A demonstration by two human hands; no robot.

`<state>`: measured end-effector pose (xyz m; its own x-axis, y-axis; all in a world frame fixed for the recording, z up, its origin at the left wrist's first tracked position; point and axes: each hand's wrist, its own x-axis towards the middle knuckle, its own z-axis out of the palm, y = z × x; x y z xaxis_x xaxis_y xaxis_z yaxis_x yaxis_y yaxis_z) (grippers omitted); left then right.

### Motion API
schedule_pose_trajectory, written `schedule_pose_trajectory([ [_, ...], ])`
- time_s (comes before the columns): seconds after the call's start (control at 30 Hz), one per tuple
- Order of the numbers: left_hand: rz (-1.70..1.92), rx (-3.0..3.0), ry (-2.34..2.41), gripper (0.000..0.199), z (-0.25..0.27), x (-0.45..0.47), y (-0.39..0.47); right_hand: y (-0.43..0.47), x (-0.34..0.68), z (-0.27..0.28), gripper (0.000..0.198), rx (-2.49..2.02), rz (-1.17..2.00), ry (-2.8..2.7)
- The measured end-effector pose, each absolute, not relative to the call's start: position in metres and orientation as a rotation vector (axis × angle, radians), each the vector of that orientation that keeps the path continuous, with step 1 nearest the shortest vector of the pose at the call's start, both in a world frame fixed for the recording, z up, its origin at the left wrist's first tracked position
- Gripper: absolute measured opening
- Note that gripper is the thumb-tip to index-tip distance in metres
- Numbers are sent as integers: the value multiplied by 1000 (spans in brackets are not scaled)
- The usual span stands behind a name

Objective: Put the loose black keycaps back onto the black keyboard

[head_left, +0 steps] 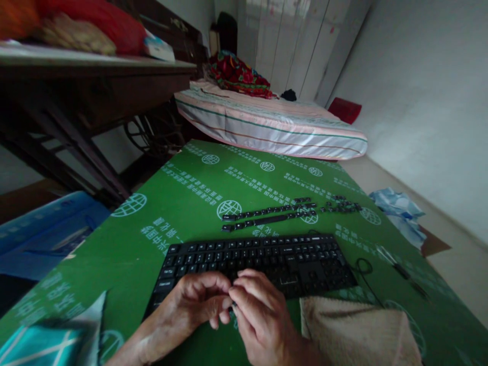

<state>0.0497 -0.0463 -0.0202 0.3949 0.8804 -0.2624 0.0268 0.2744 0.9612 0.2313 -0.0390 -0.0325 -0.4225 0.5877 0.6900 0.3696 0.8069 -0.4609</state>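
Observation:
My left hand point(198, 300) and my right hand point(261, 310) meet fingertip to fingertip over the front edge of a black keyboard point(213, 256). Both are closed in a pinch on a small black keycap point(232, 306), mostly hidden by the fingers. Upper keyboard rows carry their caps; bare dark patches show on the right part and lower area. Behind the keyboard, loose black keycaps point(267, 209) lie in slanting rows, with a long spacebar point(270, 219) in the nearer row. More keycaps point(341, 205) lie scattered to the right.
A beige cloth point(354, 330) lies right of my hands. Beyond it are a thin dark-handled tool point(402, 272) and the keyboard cable point(364, 267). Teal fabric point(46, 345) sits at the green table's point(152, 274) front left corner. A bed point(267, 122) stands behind.

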Motion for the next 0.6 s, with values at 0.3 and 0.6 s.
schedule_pose_trajectory([
  [0.3, 775, 1066, 1014, 33, -22, 50, -43, -36, 226, -41, 27, -712, 371, -2042],
  [0.6, 786, 995, 1121, 35, -7, 57, -43, -32, 227, -42, 23, -687, 402, -1995],
])
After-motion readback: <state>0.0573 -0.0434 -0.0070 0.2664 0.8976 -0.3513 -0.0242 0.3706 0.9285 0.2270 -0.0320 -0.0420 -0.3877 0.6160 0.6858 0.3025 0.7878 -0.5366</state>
